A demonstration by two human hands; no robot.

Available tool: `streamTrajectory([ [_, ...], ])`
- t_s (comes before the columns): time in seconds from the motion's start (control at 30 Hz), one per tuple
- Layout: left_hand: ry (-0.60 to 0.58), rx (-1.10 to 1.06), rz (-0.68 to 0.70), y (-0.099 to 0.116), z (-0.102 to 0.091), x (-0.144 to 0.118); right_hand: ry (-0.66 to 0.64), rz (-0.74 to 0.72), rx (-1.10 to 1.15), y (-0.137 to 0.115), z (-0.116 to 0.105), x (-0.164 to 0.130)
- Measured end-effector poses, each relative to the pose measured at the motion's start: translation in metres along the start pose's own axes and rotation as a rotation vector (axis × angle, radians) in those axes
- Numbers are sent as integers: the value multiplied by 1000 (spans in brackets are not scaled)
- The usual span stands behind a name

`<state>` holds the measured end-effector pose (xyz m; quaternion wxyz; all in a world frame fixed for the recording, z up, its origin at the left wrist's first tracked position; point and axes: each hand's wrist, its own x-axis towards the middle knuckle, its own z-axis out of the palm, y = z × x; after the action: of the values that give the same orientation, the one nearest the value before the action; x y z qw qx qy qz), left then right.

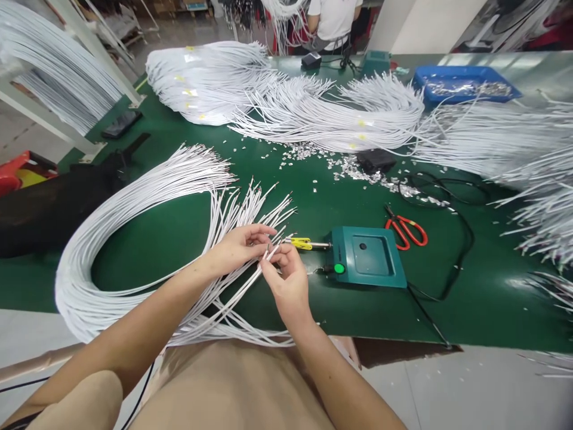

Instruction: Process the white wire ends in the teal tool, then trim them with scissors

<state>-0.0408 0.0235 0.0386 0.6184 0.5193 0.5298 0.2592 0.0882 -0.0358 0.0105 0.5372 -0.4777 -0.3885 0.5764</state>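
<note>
My left hand (245, 245) is closed in a pinch at the ends of white cables. Opposite it, my right hand (289, 275) grips white cables (245, 288) between thumb and fingers, with the fingertips of both hands almost meeting. What exactly lies between the left fingertips is too small to make out. A large looped bundle of white cables (85, 263) curves around on the left, its stripped ends fanning out near my hands. Just right of my fingers, a yellow clip-like tool (301, 243) sticks out from a teal box (398, 269) with a green button.
Red-handled scissors (418, 234) lie beside the box, near a black cord (468, 239). Small silvery scraps (304, 152) are strewn behind. More cable bundles (201, 77) and a blue tray (465, 74) stand farther back. A person (335, 21) sits beyond the table.
</note>
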Motion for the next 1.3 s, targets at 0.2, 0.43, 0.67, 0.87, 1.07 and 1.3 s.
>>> streamTrajectory([
  [0.2, 179, 230, 116, -8, 4, -10, 26, 4, -163, 4, -25, -31],
  [0.43, 191, 840, 139, -13, 27, -19, 127, -26, -444, 7, -46, -67],
  [0.67, 108, 641, 114, -18, 24, -18, 185, -491, -1002, -9, -45, -57],
  [0.87, 89, 144, 74, -16, 15, -31, -193, -450, -1365, -5, -34, -30],
  [1.07, 50, 76, 78, -14, 14, -36, -444, -158, -1234, -18, -36, -37],
  [1.3, 39, 45, 92, -15, 17, -41, -116, -60, -598, -29, -35, -2],
])
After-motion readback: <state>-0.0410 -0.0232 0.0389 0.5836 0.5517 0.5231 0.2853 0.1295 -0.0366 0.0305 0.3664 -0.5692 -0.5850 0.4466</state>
